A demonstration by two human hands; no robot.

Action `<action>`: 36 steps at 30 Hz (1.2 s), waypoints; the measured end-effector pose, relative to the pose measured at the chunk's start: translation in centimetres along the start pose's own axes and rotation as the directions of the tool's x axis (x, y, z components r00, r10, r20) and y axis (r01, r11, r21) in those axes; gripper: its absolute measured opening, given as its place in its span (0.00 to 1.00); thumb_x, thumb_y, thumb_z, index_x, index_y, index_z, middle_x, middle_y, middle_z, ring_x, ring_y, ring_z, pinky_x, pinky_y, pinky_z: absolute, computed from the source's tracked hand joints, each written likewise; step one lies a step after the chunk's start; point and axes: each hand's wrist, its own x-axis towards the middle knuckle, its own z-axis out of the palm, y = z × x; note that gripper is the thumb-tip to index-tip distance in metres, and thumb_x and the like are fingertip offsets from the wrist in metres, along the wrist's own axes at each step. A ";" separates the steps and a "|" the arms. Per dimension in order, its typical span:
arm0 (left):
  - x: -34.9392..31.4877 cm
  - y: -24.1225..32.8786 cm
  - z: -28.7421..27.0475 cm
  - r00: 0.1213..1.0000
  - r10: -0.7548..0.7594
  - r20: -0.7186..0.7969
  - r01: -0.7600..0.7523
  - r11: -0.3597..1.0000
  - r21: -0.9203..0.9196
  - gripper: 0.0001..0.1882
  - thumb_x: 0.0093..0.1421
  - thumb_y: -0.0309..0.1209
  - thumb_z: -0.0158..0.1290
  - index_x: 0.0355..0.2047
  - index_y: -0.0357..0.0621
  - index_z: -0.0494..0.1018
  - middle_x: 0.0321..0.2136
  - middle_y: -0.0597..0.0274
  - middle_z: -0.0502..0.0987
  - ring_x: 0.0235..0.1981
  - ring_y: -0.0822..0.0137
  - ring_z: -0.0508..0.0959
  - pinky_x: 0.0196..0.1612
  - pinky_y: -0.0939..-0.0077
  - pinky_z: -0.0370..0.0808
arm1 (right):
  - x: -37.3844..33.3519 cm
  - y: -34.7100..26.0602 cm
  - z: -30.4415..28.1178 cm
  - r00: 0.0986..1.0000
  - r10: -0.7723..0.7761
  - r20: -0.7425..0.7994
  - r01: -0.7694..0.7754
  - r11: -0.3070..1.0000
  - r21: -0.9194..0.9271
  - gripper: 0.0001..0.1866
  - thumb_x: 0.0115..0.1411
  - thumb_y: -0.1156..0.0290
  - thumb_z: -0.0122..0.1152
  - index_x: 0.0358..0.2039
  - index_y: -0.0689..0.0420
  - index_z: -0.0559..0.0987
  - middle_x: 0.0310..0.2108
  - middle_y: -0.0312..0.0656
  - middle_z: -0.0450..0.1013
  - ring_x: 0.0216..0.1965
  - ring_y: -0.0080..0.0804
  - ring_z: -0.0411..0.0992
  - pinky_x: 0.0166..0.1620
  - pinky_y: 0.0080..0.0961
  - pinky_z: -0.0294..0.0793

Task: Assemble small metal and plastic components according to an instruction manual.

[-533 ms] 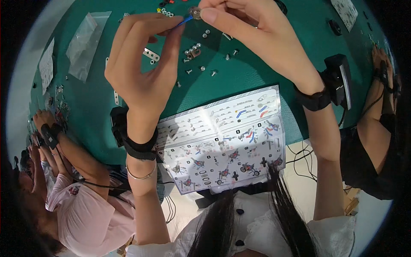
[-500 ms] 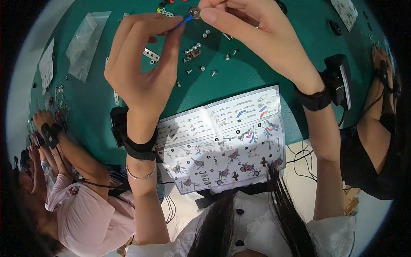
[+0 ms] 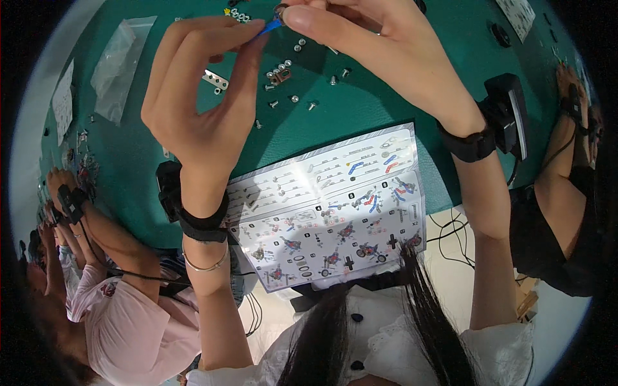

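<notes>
My left hand [image 3: 203, 106] pinches a small blue strip [image 3: 271, 26] between thumb and fingers near the top edge of the head view. At the strip's far end is a small round metallic part [image 3: 280, 11], pinched by my right hand [image 3: 393, 55]; my right thumb covers much of it. How the two parts join cannot be made out. Beneath my hands lie loose screws [image 3: 312, 106], small silver nuts [image 3: 302, 42], a little metal bracket [image 3: 280, 78] and a flat perforated metal strip [image 3: 215, 80], which my left hand partly hides.
A printed instruction sheet [image 3: 309, 183] overhangs the near edge of the green table [image 3: 360, 106]. Left lies a clear plastic bag [image 3: 122, 71]. A black wheel-like part [image 3: 499, 35] is at the far right. Other people's arms [image 3: 106, 225] rest on both sides.
The whole scene has shifted slightly left and up in the picture. Both hands keep their pinch on the blue strip and the round part.
</notes>
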 end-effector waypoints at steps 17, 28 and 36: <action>0.3 0.3 0.2 0.994 -0.069 -0.080 0.070 0.998 0.006 0.10 0.47 0.15 0.63 0.30 0.39 0.79 0.28 0.60 0.79 0.27 0.70 0.77 0.28 0.82 0.70 | -0.1 -0.4 -1.3 0.995 -0.067 0.074 0.069 0.997 -0.030 0.17 0.61 0.77 0.59 0.51 0.59 0.74 0.33 0.31 0.72 0.30 0.14 0.64 0.33 0.13 0.65; -0.2 0.2 0.2 0.973 -0.230 -0.004 0.227 0.960 -0.161 0.05 0.54 0.22 0.62 0.31 0.38 0.77 0.28 0.62 0.79 0.27 0.74 0.74 0.32 0.82 0.70 | 0.1 1.2 -0.7 0.918 -0.377 -0.120 0.316 0.881 -0.353 0.11 0.62 0.65 0.63 0.36 0.61 0.80 0.24 0.30 0.71 0.26 0.12 0.65 0.29 0.14 0.62; -0.2 0.8 0.3 0.918 -0.374 0.128 0.395 0.890 -0.230 0.07 0.57 0.26 0.61 0.32 0.37 0.75 0.26 0.65 0.77 0.27 0.76 0.72 0.35 0.82 0.69 | -0.1 -0.7 -1.1 0.986 -0.127 -0.107 0.093 0.956 -0.279 0.07 0.63 0.72 0.60 0.36 0.64 0.76 0.24 0.38 0.70 0.25 0.21 0.64 0.29 0.19 0.65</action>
